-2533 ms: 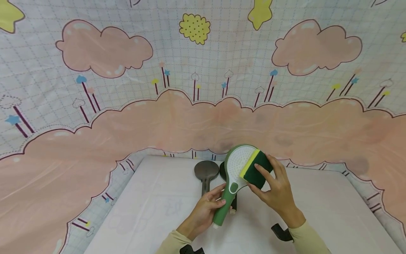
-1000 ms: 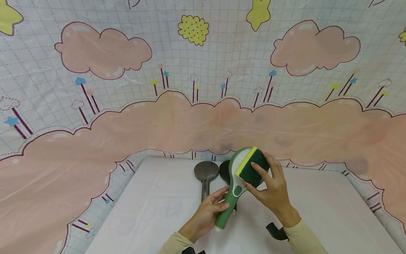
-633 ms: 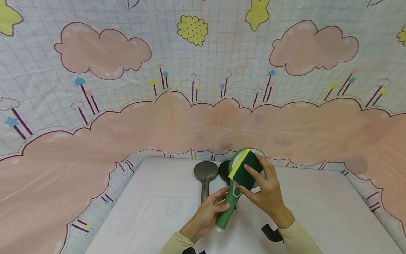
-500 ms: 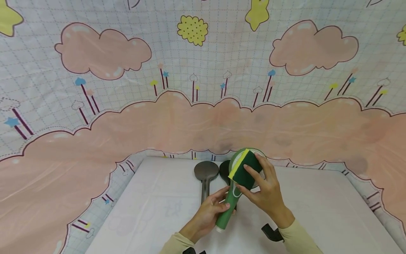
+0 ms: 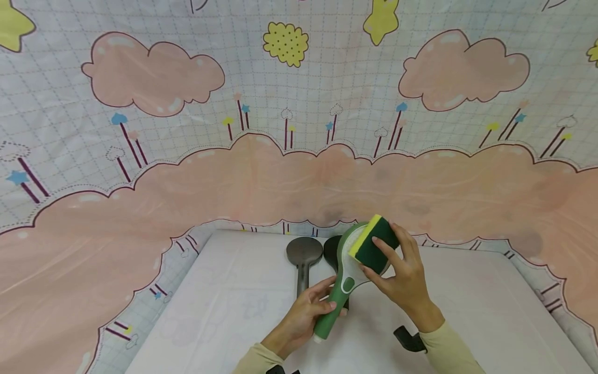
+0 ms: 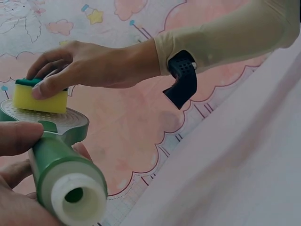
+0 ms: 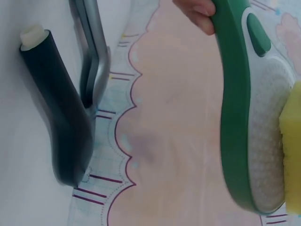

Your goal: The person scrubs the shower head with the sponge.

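My left hand (image 5: 306,314) grips the handle of a green shower head (image 5: 330,317), whose pale nozzle face is turned up and to the right. In my right hand (image 5: 405,272), thumb and fingers pinch a yellow and dark green sponge (image 5: 377,249). The sponge's yellow side lies against the nozzle face, as the left wrist view shows with the yellow foam (image 6: 40,100) on the perforated plate. In the right wrist view the foam (image 7: 292,146) meets that face at the right edge. The sponge covers part of the nozzles.
A grey shower head (image 5: 304,252) lies on the white table (image 5: 210,311) behind my left hand. Beside it a black shower head (image 5: 331,248) is partly hidden by the green one. A cloud-printed cloth (image 5: 299,182) hangs behind the table.
Over the frames the sponge goes left and down across the nozzle face, then back up and to the right. The green shower head tilts slightly in my left hand.
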{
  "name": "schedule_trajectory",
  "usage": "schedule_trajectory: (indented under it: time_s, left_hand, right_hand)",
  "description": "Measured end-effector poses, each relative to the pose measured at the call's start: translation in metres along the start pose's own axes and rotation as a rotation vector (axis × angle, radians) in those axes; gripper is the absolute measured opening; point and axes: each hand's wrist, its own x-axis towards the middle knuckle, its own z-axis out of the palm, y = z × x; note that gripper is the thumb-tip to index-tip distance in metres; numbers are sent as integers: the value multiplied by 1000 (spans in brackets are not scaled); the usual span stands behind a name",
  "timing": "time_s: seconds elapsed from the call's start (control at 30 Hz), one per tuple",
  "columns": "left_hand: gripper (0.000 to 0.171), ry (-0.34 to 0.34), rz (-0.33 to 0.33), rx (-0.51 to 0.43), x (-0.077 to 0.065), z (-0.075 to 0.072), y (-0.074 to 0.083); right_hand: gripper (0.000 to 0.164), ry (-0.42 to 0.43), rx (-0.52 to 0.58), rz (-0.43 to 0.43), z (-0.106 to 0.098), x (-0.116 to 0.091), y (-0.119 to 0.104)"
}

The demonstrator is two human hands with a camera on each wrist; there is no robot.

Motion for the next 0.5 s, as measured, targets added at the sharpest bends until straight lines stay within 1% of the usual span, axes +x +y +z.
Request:
schedule_trajectory:
  time_s: [0.1,0.23,0.33,0.43,0.5]
  left_hand:
    - [63,4,1,-7,0,0,0]
    - [65,-1,31,-10,2,-2,1]
    - [67,-2,70,-20,5,-3,2]
    - [67,10,92,-24,7,-3,3]
    - [68,19,95,-29,8,-2,3]
  right_hand:
    - [60,1,-4,4,-1,-2,2]
    - [61,-5,-11,14,-1,-6,4]
    - [61,-13,-8,15,0,-9,3]
    - [61,-14,3,13,3,-12,1]
    - [61,-15,8,14,5,-13,-2]
